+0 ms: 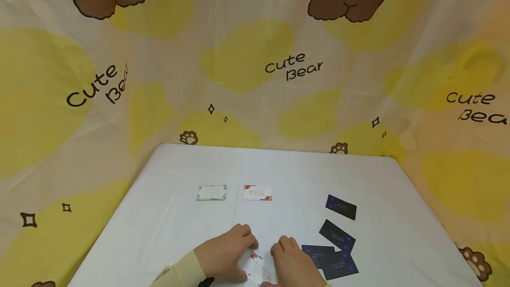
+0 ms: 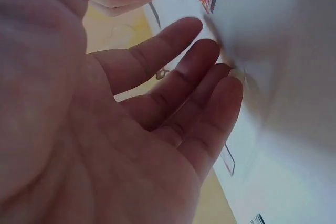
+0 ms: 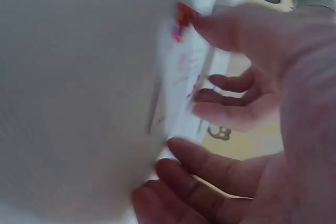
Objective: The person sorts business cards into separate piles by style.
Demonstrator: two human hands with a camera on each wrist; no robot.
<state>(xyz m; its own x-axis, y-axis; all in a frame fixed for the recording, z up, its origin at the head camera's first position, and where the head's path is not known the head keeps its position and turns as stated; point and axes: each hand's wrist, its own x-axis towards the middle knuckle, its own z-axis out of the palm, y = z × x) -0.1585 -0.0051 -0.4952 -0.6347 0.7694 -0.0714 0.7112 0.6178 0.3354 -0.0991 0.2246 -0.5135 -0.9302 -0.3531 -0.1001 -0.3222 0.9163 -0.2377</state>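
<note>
A white business card with red floral corners (image 1: 260, 269) lies near the front of the white table, between my two hands. My left hand (image 1: 229, 254) is at its left, with loosely bent fingers that reach toward the table; in the left wrist view the palm (image 2: 136, 124) shows nothing held. On the card's right is my right hand (image 1: 295, 262). Its thumb (image 3: 226, 27) comes to the card's red corner, while its fingers (image 3: 199, 174) lie apart from the thumb, near the tabletop. Blur hides whether the thumb presses on the card.
Farther back lie a card with a green leafy border (image 1: 211, 192) and another red-flowered card (image 1: 257, 192). Several dark blue cards (image 1: 341, 207) are scattered on the right, two overlapping (image 1: 338, 265). A bear-print cloth (image 1: 247, 56) hangs behind the white table (image 1: 167, 216).
</note>
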